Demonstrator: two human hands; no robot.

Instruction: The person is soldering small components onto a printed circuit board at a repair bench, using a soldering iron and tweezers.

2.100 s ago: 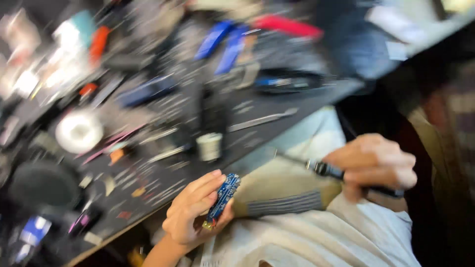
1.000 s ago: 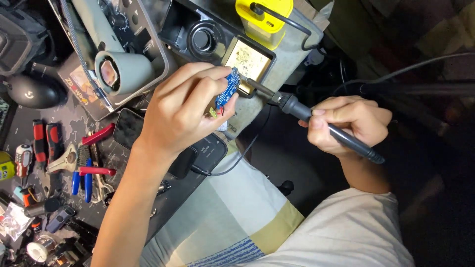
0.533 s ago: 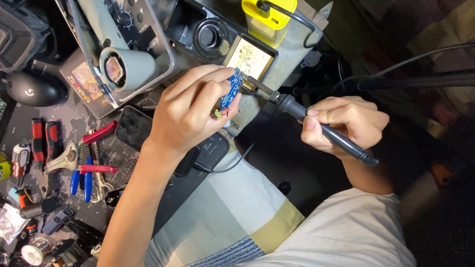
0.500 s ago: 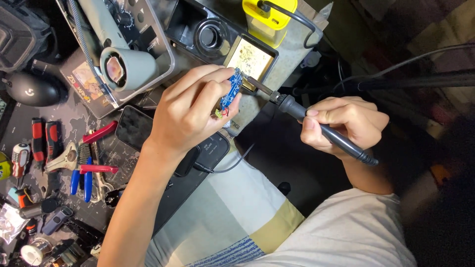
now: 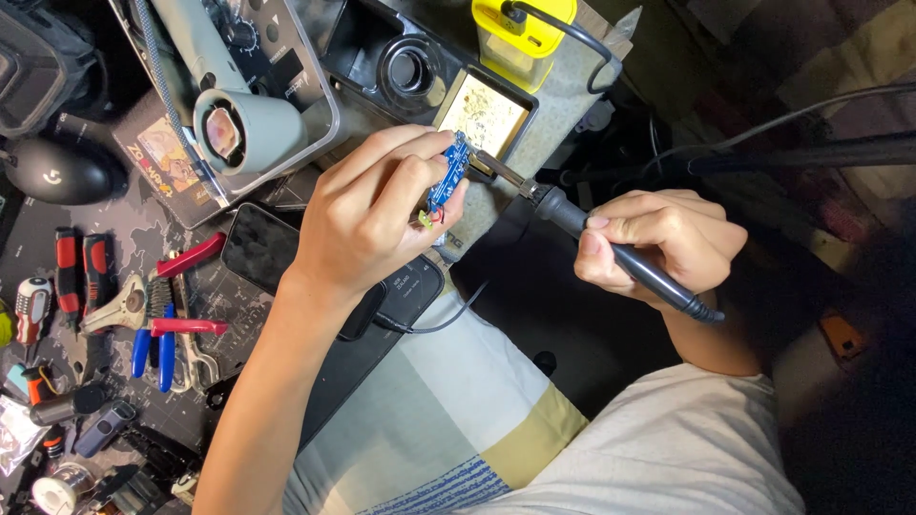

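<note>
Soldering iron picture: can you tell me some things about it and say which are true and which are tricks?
1. The left hand pinches a small blue circuit board. True.
2. The right hand holds a hammer. False: it grips a black soldering iron.
3. The iron's tip points at the board. True.
4. The black mouse lies under the right hand. False: it lies far off, at the picture's left edge.
5. Pliers with blue handles lie on the table. True.

Clearly a hobby electronics workbench: soldering station [image 5: 410, 67] with tip-cleaning sponge [image 5: 482, 114] at the top, pliers [image 5: 162, 329] and screwdrivers [image 5: 67, 277] scattered left of it on a dark work mat [image 5: 124, 229], solder spool [image 5: 52, 491] far below-left.
</note>
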